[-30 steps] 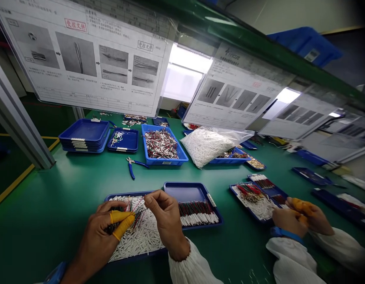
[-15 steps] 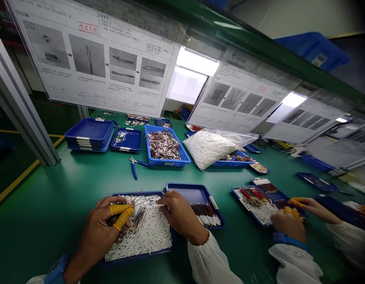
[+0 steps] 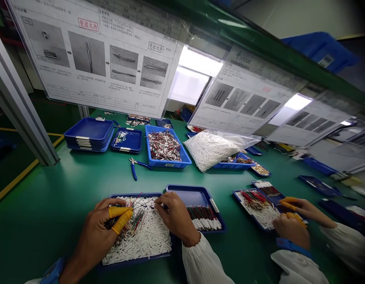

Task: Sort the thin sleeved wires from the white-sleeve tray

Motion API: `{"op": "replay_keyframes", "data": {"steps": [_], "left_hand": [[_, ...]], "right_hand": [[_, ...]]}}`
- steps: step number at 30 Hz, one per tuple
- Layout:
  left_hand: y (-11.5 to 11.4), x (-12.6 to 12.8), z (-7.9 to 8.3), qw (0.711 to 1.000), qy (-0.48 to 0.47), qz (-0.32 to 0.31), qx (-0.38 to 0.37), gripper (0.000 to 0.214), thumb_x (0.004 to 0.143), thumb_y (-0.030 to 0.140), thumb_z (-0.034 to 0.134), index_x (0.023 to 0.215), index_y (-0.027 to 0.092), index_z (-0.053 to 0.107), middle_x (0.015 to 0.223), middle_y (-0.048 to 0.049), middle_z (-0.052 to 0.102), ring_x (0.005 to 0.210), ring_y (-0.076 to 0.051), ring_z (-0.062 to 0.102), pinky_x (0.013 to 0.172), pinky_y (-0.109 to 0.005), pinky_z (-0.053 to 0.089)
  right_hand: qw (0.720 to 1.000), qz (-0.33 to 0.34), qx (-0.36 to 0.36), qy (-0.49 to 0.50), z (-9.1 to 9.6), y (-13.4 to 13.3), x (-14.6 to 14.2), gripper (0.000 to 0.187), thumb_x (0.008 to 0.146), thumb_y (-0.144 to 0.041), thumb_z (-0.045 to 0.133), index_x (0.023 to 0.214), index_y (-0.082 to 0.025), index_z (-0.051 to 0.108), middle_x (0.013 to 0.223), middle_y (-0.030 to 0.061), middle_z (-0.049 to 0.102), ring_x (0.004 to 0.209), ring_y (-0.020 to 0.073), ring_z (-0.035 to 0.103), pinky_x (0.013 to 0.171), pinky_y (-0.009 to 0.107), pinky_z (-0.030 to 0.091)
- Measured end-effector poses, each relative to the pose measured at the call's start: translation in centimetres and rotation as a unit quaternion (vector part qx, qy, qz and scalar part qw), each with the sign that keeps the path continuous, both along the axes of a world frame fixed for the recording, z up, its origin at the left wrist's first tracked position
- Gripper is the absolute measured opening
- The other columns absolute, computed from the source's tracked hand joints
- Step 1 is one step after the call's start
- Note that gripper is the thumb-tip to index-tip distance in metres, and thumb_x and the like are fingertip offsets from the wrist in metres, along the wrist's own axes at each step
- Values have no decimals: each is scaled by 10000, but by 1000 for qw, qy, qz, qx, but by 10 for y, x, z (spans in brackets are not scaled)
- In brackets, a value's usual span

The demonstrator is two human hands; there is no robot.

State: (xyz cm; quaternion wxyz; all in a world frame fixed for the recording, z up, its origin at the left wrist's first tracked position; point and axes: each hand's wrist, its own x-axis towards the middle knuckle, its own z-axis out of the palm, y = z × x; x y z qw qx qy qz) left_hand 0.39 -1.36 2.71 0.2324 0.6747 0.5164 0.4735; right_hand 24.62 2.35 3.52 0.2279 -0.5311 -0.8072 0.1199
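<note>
The left hand point(image 3: 95, 236) was curled closed on a bunch of thin coloured wires point(image 3: 137, 221), with yellow finger cots point(image 3: 120, 217) on two fingers, above a blue tray point(image 3: 126, 195) heaped with white tubes point(image 3: 141, 240). The right hand point(image 3: 176, 217) lay half closed, fingertips down among the tubes (whether it had hold of one, I could not tell). A second blue tray point(image 3: 197, 196) sat just beside.

The person shows two hands: a left hand point(image 3: 92, 236) with two yellow finger cots point(image 3: 120, 212) and one bundle of thin wires point(image 3: 135, 223), and a right hand point(image 3: 176, 217). A co-worker shows two more hands point(image 3: 290, 232). The surface point(image 3: 46, 205) carries one pair of blue-handled pliers point(image 3: 134, 169) and one clear plastic bag point(image 3: 212, 150).
</note>
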Motion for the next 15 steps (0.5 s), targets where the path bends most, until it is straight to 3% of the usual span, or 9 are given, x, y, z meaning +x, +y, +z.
{"op": "replay_keyframes", "data": {"steps": [3,7,10,15], "left_hand": [[0,1,3,1000,-15,-1,-2,146,804,405,733,868,304,816,954,-35,770,952,-213,732,763,-266,621],[0,4,9,999,-50,4,-18,156,810,395,723,888,298,817,944,-34,774,895,-202,744,763,-267,622],[-1,7,12,997,-66,6,-25,157,813,381,716,888,288,818,933,-40,773,881,-203,747,747,-264,624],[-5,11,14,997,-72,-9,-37,168,818,354,706,929,288,813,974,-45,775,917,-218,740,754,-279,628]], "right_hand": [[988,4,-26,155,5,-4,-2,97,895,-144,671,844,-190,739,822,37,746,768,202,644,762,330,451],[945,1,-91,315,15,-14,-12,144,923,-289,652,883,-187,744,828,51,746,794,222,662,715,323,485],[921,11,-115,372,19,-21,-21,183,914,-335,665,894,-175,752,844,66,741,822,233,668,735,334,508],[910,38,-111,398,22,-28,-33,151,913,-295,670,886,-178,762,822,61,732,797,220,666,718,326,519]]}}
